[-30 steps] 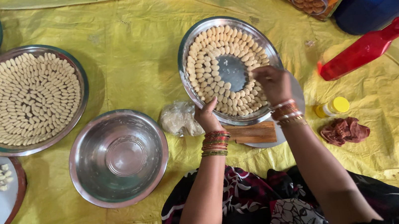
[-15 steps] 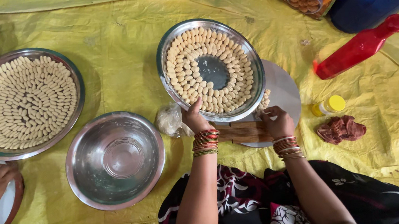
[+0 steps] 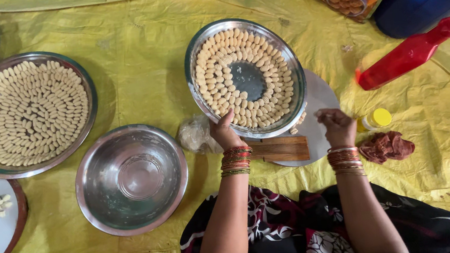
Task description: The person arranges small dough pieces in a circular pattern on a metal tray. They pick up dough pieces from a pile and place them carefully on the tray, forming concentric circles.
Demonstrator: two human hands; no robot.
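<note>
Steel tray (image 3: 295,87), ringed with small pale dough pieces (image 3: 220,82) around a bare centre, sits mid-cloth and partly overlaps a round white board (image 3: 321,101). The left hand (image 3: 225,134) grasps the tray's near rim, thumb over the edge. The right hand (image 3: 338,126) hovers over the board with fingers pinched together; whether it holds a piece, I cannot tell. A ribbed wooden comb (image 3: 281,149) lies by the board's near edge. Gripped at one side only, the tray could tip and slide, spilling its rows onto the yellow cloth (image 3: 128,19). An empty steel bowl (image 3: 131,178) sits just left.
</note>
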